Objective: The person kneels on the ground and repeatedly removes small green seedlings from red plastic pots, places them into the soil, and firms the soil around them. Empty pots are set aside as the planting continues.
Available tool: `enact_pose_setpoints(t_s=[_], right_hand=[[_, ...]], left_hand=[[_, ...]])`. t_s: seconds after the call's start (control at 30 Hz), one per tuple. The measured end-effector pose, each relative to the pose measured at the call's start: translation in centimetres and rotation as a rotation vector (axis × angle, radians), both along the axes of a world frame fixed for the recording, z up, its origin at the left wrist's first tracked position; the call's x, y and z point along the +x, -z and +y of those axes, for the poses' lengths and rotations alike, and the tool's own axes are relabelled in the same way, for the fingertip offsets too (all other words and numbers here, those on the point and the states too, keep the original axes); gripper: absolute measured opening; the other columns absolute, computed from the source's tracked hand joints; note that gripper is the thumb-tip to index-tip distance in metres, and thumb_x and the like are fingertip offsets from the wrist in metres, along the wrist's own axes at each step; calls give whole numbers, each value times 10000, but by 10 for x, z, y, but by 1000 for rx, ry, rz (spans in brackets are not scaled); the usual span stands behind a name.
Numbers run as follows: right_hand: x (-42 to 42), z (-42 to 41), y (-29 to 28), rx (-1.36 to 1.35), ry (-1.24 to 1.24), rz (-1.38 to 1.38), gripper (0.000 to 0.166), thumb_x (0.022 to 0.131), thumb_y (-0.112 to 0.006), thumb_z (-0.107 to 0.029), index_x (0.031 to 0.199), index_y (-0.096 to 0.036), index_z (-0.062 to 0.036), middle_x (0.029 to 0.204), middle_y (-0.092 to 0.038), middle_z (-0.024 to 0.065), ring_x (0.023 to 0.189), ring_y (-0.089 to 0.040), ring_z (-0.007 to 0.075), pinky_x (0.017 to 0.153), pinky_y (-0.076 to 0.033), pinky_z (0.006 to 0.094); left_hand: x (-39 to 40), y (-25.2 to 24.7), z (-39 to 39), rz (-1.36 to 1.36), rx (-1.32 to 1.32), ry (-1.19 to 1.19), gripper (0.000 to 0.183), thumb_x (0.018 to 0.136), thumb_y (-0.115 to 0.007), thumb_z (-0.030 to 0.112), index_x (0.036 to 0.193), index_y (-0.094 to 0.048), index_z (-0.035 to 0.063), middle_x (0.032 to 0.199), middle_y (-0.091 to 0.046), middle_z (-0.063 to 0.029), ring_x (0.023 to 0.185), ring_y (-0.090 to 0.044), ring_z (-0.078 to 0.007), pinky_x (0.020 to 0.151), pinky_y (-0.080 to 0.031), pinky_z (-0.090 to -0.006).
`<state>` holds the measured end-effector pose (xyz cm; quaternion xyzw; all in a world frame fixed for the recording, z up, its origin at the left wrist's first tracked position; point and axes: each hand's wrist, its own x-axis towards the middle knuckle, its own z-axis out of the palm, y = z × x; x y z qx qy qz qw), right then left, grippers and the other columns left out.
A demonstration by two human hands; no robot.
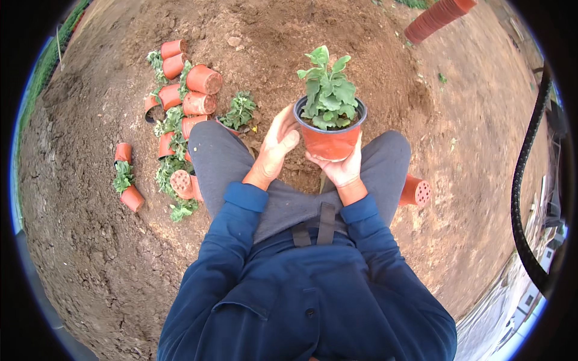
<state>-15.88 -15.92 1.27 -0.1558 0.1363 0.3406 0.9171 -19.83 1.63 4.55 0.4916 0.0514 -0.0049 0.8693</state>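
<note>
My right hand (pixel 343 167) supports a terracotta-coloured plastic plant pot (pixel 332 141) from below and along its right side. The pot stands nearly upright above the ground, between my knees. A leafy green seedling (pixel 330 97) grows from the soil in it, inside a dark inner rim. Just left of the pot is my left hand (pixel 275 146), its thumb spread from the fingers; whether its fingertips touch the pot's side is unclear. Near my left knee, another potted plant (pixel 239 110) is on the soil, its pot partly hidden by the knee.
Several potted plants (pixel 198 104) lie on their sides at the left, some behind my left leg. Two more pots (pixel 132 198) lie farther left. An overturned pot (pixel 415 190) is beside my right thigh. A tall stack of nested pots (pixel 438 20) leans at upper right. A black braided cord (pixel 519 189) hangs at right.
</note>
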Motion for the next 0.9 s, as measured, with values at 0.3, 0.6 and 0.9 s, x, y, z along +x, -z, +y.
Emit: enact_pose_setpoints(t_s=[0.3,0.6,0.9], right_hand=[[7,-9,32,-293,150,-168,463,965,-480,-354,1308,-446,-44,1295,-522,92,1166,-520,219,964,-446,380],[5,-9,46,-442,48,-253,421,948,-532,-306,1257,-484,-25,1218,-571,84,1106,-557,191,945,-456,354],[-4,-7,38,-340,-94,-185,464,943,-511,-405,1330,-397,-174,1331,-450,46,1225,-447,206,949,-444,450]], left_hand=[[5,8,26,88,205,94,505,827,-603,78,1306,-463,-5,1276,-514,-89,1175,-476,-196,1026,-338,-326],[2,22,10,-18,476,10,537,743,-735,45,1235,-520,28,1171,-600,-66,1059,-553,-164,932,-437,-310],[4,45,18,-18,850,28,392,773,-653,10,1155,-565,-5,1148,-612,-108,1064,-569,-214,922,-437,-318]])
